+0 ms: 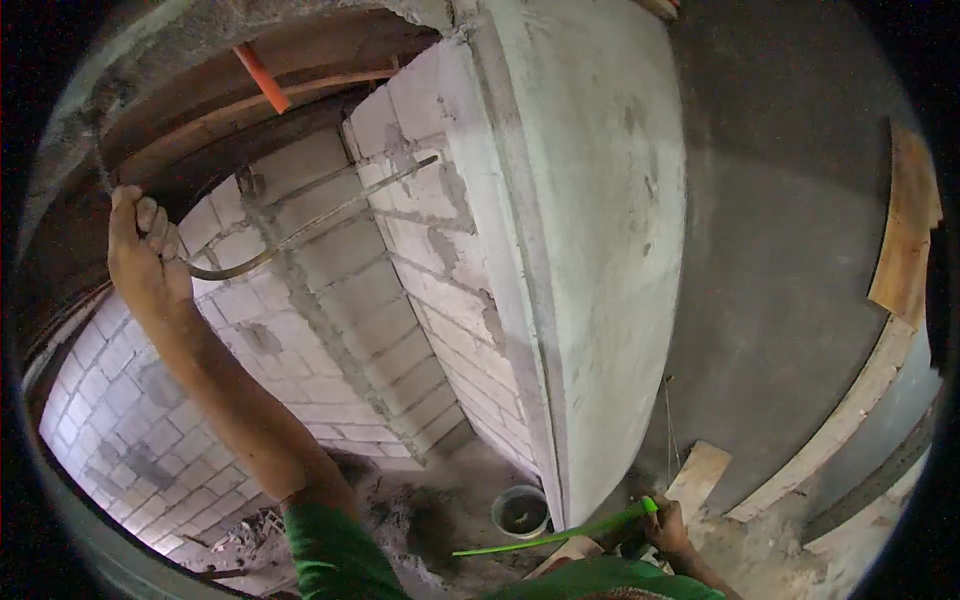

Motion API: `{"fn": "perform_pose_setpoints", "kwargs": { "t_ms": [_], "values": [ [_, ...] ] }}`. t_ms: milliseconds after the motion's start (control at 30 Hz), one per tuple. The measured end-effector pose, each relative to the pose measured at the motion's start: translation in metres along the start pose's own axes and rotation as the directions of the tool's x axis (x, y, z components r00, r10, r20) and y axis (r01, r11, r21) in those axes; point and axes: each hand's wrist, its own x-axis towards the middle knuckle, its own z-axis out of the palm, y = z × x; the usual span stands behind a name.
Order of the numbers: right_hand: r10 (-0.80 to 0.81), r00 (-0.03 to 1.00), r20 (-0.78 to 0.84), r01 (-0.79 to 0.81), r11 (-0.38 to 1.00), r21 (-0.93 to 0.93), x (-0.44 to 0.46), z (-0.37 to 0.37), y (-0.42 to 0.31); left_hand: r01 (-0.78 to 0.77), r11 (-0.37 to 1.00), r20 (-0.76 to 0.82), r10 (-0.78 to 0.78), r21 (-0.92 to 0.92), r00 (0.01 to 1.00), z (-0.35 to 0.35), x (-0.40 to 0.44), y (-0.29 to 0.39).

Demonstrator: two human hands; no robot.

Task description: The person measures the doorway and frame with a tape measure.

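Observation:
My left hand point(148, 240) is raised at the upper left, below the rough concrete overhead. Its fingers are curled around a thin dark metal rod point(300, 235), which curves out from the hand toward the upper right, in front of the block wall point(350, 300). Low at the right, my right hand point(670, 528) is closed on one end of a long, narrow bright green strip point(560, 540). The strip reaches left across the front of my green shirt. What kind of tool it is, I cannot make out.
A smooth plastered column point(600, 250) stands in the middle, beside a dark grey wall point(780, 250). A bucket point(521, 511) sits on the floor near the column's foot. Wooden boards point(905, 220) line the right side. An orange pipe point(262, 78) hangs overhead.

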Motion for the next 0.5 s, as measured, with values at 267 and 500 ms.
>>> {"fn": "perform_pose_setpoints", "kwargs": {
  "t_ms": [267, 500],
  "values": [
    [-0.024, 0.996, 0.081, 0.031, 0.996, -0.089, 0.0, -0.004, 0.011, 0.02, 0.999, 0.024, -0.019, -0.034, 1.0, -0.003, 0.001, 0.0],
    [0.05, 0.999, 0.002, -0.05, 0.999, 0.003, 0.003, -0.004, -0.011, 0.014, 1.0, 0.009, -0.014, 0.0, 1.0, 0.002, -0.004, 0.003]
  ]
}}
